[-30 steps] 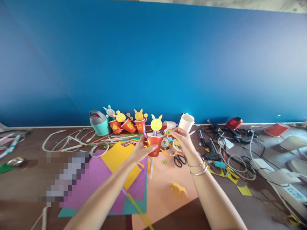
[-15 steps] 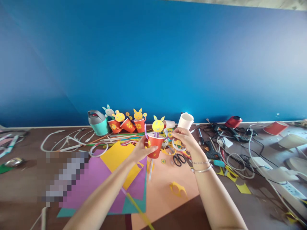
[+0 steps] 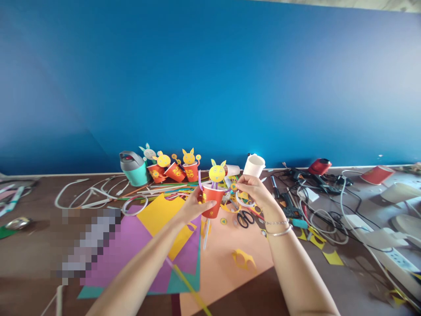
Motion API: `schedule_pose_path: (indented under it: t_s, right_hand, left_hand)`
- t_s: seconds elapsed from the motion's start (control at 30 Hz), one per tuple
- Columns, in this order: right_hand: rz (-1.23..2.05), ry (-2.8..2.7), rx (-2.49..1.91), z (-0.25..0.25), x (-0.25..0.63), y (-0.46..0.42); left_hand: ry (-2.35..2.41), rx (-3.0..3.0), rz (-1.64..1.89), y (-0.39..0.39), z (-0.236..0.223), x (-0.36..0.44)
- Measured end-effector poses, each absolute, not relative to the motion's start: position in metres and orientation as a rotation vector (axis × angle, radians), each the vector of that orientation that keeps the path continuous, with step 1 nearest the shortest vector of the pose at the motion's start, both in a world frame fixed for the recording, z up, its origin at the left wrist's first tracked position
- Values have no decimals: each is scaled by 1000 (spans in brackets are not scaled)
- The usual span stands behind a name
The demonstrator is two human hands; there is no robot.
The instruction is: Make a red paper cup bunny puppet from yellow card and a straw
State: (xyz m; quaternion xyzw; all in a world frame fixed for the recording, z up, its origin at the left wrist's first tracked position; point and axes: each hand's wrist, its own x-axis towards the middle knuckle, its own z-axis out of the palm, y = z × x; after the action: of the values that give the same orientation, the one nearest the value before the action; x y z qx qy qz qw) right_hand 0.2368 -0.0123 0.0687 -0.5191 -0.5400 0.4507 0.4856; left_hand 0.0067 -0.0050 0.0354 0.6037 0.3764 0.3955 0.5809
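Observation:
My left hand (image 3: 192, 205) is wrapped round a small red paper cup (image 3: 212, 202), held above the table. A yellow paper rabbit face (image 3: 217, 172) on a straw sticks up from the cup, and the straw (image 3: 206, 234) hangs out below. My right hand (image 3: 255, 192) is just right of the cup, its fingers pinched on a small yellow-and-purple paper piece (image 3: 233, 186) at the cup's rim. Bracelets sit on my right wrist.
Purple, yellow, teal and orange paper sheets (image 3: 226, 259) lie under my arms. Finished rabbit cups (image 3: 174, 169) and a teal jug (image 3: 133, 167) stand by the blue wall. Scissors (image 3: 244, 218), a white cup (image 3: 254, 166), glue guns and tangled cables (image 3: 315, 197) lie right. A power strip (image 3: 391, 252) sits far right.
The cup and both hands have shifted slightly right and tilted a little; my right hand stays pinched at the cup's rim. Nothing was let go.

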Motion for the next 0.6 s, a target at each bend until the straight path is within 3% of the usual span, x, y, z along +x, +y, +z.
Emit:
schedule_pose_path:
  t_s: [0.6]
  right_hand:
    - [1063, -1337, -1258, 69, 231, -12]
  left_hand:
    - [883, 1386, 932, -5, 33, 7]
